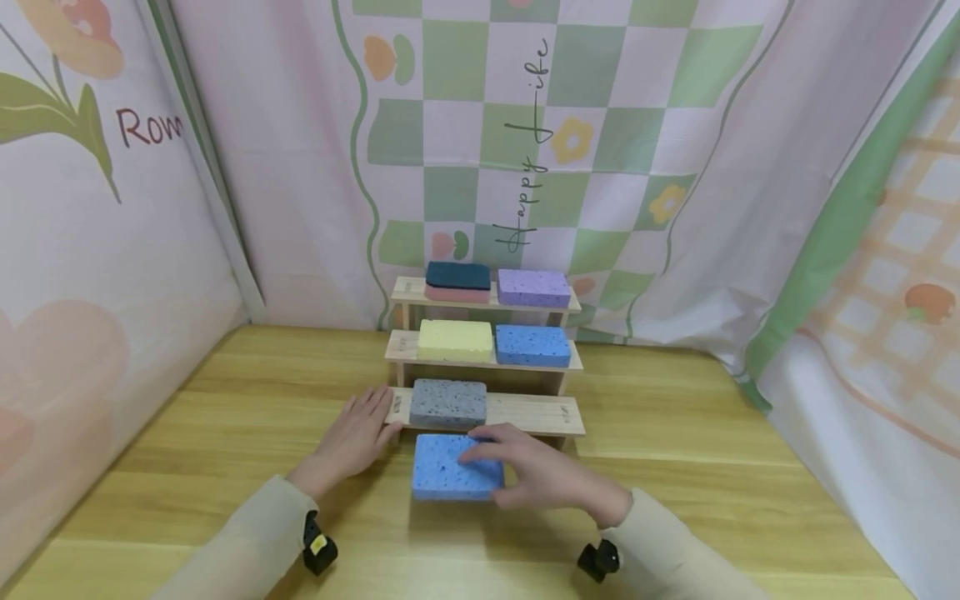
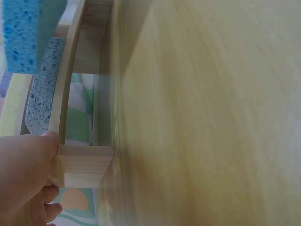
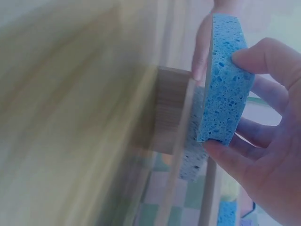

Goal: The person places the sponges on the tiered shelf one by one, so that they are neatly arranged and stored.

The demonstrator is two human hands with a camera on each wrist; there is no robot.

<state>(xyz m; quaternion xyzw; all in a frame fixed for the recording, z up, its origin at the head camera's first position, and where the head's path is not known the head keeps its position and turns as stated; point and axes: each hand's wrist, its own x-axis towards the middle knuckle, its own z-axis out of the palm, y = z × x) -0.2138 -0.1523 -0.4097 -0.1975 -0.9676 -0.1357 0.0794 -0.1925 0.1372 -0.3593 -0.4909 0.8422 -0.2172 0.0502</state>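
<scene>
In my right hand point(image 1: 536, 471) I hold a blue sponge point(image 1: 446, 471) in front of the bottom step of a three-step wooden rack point(image 1: 532, 412). The right wrist view shows the thumb and fingers pinching that sponge point(image 3: 225, 84) along its edges, above table height. My left hand point(image 1: 352, 442) grips the left end of the bottom step, thumb at its front edge and fingers around the side point(image 2: 28, 174). A grey sponge point(image 1: 448, 403) lies on the left half of this step, close to the left fingers; bare wood shows to its right.
A yellow sponge point(image 1: 455, 342) and another blue sponge point(image 1: 532, 346) lie on the middle step. On the top step are a pink sponge with a dark green scouring layer point(image 1: 457, 282) and a purple sponge point(image 1: 533, 288). Patterned curtains point(image 1: 300, 167) enclose the wooden table point(image 1: 675, 467).
</scene>
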